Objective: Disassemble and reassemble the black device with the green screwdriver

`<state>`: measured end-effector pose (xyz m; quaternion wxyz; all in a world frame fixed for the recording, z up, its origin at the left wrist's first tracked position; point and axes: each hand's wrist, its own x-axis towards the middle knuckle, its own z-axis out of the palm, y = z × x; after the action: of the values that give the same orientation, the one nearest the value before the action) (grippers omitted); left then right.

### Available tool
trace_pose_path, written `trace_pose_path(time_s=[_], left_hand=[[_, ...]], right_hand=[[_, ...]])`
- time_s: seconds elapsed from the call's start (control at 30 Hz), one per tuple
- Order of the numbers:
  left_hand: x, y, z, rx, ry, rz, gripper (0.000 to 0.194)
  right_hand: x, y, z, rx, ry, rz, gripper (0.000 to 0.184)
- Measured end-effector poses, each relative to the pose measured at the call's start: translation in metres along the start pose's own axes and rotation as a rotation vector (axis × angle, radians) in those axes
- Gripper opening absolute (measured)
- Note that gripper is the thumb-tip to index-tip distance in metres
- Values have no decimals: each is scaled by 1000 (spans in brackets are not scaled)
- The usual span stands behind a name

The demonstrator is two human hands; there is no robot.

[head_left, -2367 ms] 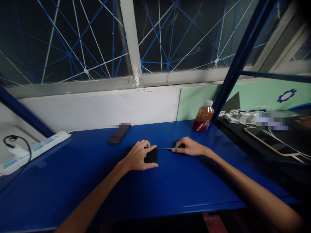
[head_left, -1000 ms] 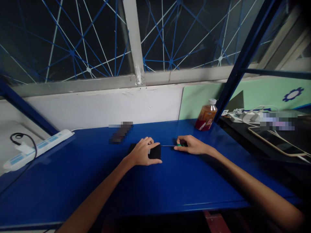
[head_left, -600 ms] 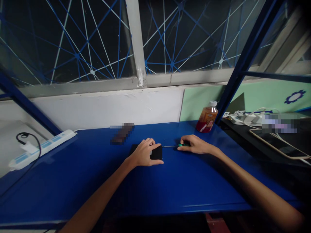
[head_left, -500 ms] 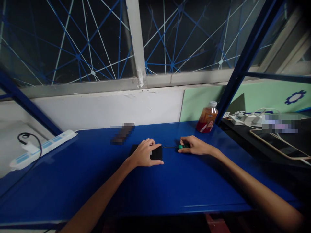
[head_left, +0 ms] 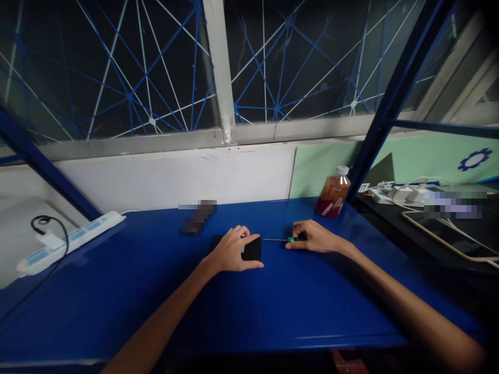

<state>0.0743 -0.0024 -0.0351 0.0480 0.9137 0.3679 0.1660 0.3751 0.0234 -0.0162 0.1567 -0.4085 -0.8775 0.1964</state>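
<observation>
A flat black box lies on the blue table. My left hand is over it, gripping it between the thumb at its near side and the fingers at its far side. Part of the box is hidden under that palm. To the right, my right hand has its fingers closed round the green handle of a screwdriver. The thin metal shaft lies level and points left, its tip at the box's right edge. I cannot tell whether the tip sits in a screw or hole.
A blurred-out dark object lies behind the box. At the back right stands a drink bottle with a white cap. A white power strip is at the left; a phone and cables lie on a black surface at the right.
The right hand's fingers have shifted slightly on the screwdriver handle, and less green shows. The left hand and the box keep their places; the whole view has moved a little.
</observation>
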Motion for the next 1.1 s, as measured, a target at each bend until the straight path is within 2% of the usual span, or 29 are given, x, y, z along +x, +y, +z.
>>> trace_pose_path(time_s=[0.13,0.3,0.47,0.6,0.77,0.9,1.1], left_hand=[[0,0,0,6,-6,2,81],[0,1,0,18,1,6,80],[0,1,-1,27,7,14,78],[-1,1,0,26,7,16,77],[-1,1,0,31,-1,9,78],[-1,2,-1,34,0,1,78],[-3,3,-2,54,18,4,76]], right_hand=[[0,-5,3,-38,0,35,39],[-1,-12,0,-86,36,36,45],[-1,-6,-2,-105,14,25,47],[1,-2,0,-146,57,30,44],[0,-9,2,-148,7,88,40],[-1,-11,1,-151,23,63,40],[-1,-2,-2,-101,7,-3,37]])
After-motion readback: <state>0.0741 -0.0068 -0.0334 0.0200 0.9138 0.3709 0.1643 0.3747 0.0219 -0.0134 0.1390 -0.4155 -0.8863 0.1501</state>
